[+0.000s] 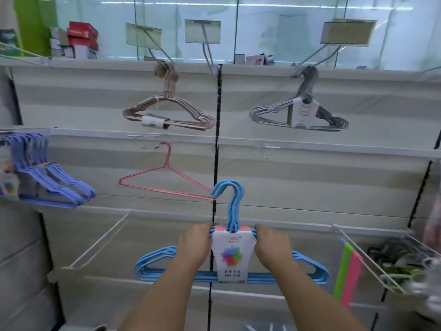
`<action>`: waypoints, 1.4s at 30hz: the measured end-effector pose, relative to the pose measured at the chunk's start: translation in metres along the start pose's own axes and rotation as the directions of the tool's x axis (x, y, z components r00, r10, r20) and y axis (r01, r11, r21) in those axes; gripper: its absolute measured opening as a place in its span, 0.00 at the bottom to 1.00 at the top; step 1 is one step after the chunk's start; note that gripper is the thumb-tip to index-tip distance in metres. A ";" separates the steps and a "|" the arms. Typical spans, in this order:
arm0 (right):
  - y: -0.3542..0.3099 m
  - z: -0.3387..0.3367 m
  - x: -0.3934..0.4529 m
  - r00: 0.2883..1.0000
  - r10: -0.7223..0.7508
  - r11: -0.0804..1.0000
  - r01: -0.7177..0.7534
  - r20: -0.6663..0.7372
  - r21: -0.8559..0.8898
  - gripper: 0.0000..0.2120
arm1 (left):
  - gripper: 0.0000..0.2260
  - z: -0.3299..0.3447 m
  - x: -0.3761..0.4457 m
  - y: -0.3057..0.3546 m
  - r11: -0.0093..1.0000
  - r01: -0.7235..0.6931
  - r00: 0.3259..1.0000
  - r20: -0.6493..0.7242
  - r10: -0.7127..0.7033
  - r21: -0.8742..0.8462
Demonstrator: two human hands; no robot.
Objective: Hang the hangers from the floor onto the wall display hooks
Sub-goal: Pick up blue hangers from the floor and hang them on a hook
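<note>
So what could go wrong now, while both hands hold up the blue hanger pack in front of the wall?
1. The blue hanger pack is not on any hook yet; only the left hand and right hand support it, pinching near the neck, so it may tip or slip.
2. Its hooks rise close to the pink hanger and could catch that hanger's right tip and knock it off.
3. The bare hook on the wall is thin and hard to see, so aiming may miss.

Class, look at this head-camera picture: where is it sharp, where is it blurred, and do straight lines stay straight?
Head view: sharpest at the centre, where the blue hangers and their label show clearly; the far right edge, around the wire basket, is smeared; shelf rails bow from the wide lens; the glass up top is bright and washed out.
</note>
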State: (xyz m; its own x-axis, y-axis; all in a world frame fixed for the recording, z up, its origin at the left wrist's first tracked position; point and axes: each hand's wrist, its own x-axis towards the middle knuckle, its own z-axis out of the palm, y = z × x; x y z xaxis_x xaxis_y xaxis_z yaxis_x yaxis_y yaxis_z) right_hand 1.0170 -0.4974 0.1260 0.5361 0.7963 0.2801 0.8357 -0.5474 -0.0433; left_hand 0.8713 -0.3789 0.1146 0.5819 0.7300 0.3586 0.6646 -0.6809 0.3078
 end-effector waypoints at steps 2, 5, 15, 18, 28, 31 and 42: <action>0.030 -0.002 0.009 0.999 0.029 1.000 -0.029 -0.020 -0.005 0.13 | 0.12 0.008 0.012 0.029 1.000 -0.018 1.000 -0.023 0.018 -0.020; 0.072 -0.003 0.023 0.997 0.060 0.998 -0.060 -0.045 -0.003 0.14 | 0.12 0.023 0.030 0.069 1.000 -0.021 0.999 -0.045 0.020 -0.004; 0.133 -0.005 0.073 0.986 0.128 0.992 -0.124 -0.111 0.036 0.13 | 0.15 0.046 0.084 0.126 0.998 -0.006 0.994 -0.112 0.012 0.056; 0.136 -0.004 0.084 0.977 0.169 0.985 -0.161 -0.133 0.063 0.13 | 0.15 0.043 0.100 0.131 0.995 -0.041 0.991 -0.124 0.052 0.095; 0.128 -0.008 0.117 0.926 0.324 0.943 -0.300 -0.194 0.141 0.12 | 0.16 0.035 0.155 0.131 0.980 -0.168 0.965 -0.187 0.185 0.106; 0.126 -0.014 0.122 0.910 0.354 0.932 -0.325 -0.215 0.161 0.13 | 0.15 0.030 0.166 0.133 0.982 -0.165 0.965 -0.188 0.181 0.096; 0.110 -0.002 0.150 0.923 0.325 0.936 -0.282 -0.205 0.212 0.16 | 0.21 0.039 0.175 0.110 0.991 -0.112 0.948 -0.290 0.131 0.079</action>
State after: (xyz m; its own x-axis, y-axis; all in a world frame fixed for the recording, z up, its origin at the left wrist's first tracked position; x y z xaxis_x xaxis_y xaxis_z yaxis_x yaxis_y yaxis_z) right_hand 1.1893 -0.4382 0.1648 0.7422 0.5043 0.4414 0.6558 -0.6825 -0.3229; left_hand 1.0642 -0.3241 0.1768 0.5028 0.5862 0.6353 0.6303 -0.7516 0.1947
